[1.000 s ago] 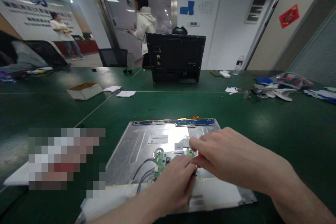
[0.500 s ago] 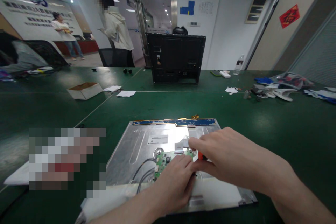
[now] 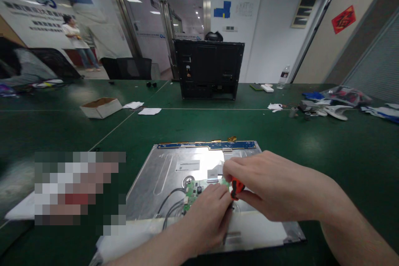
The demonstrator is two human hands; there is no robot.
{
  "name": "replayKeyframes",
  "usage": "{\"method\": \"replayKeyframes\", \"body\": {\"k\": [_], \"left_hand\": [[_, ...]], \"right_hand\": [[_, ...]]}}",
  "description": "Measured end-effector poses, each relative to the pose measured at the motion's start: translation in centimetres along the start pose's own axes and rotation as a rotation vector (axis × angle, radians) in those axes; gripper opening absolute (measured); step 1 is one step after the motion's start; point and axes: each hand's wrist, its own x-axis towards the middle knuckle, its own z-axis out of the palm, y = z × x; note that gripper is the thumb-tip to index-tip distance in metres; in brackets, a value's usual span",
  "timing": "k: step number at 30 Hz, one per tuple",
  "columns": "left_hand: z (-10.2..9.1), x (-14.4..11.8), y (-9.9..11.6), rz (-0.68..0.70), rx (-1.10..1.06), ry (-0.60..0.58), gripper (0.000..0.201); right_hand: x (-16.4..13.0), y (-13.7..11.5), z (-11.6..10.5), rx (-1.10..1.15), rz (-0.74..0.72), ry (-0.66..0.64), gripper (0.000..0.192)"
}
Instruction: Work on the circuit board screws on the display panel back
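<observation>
A flat display panel [image 3: 162, 166] lies back side up on the table in front of me, with a blue circuit strip [image 3: 232, 145] along its far edge. On the panel sits a small green circuit board [image 3: 190, 199], mostly covered by my left hand [image 3: 208, 212]. The left fingers are bent down and pressed together over the board; whatever they pinch is hidden. My right hand [image 3: 264, 187] grips a screwdriver [image 3: 237, 188] by its red and black handle, just right of the left fingertips. The screwdriver's tip is out of sight. Grey cables [image 3: 170, 208] run from the board's left side.
A black monitor casing [image 3: 210, 70] stands upright across the green table [image 3: 174, 122]. An open cardboard box [image 3: 101, 109] and papers [image 3: 149, 111] lie back left. Loose parts [image 3: 308, 107] and a water bottle [image 3: 283, 77] are back right. People are beyond the table.
My right hand has turned around the screwdriver, so more of its handle shows. The left hand stays in place. In the background a standing person has moved left.
</observation>
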Motion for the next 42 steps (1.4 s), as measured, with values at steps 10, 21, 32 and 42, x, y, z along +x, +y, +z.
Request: {"method": "replayKeyframes", "body": {"k": [10, 21, 32, 42], "left_hand": [[0.3, -0.1, -0.3, 0.023, 0.025, 0.014, 0.023], [0.0, 0.0, -0.1, 0.025, 0.003, 0.016, 0.018], [0.1, 0.0, -0.1, 0.02, -0.009, 0.033, 0.019], [0.1, 0.0, -0.2, 0.036, 0.006, 0.022, 0.016]], "right_hand": [[0.3, -0.9, -0.2, -0.074, 0.089, 0.009, 0.016], [-0.3, -1.0, -0.1, -0.012, 0.028, 0.027, 0.007], [0.0, -1.0, 0.0, -0.023, 0.072, -0.004, 0.007], [-0.4, -1.1, 0.0, -0.032, 0.064, 0.03, 0.007]]}}
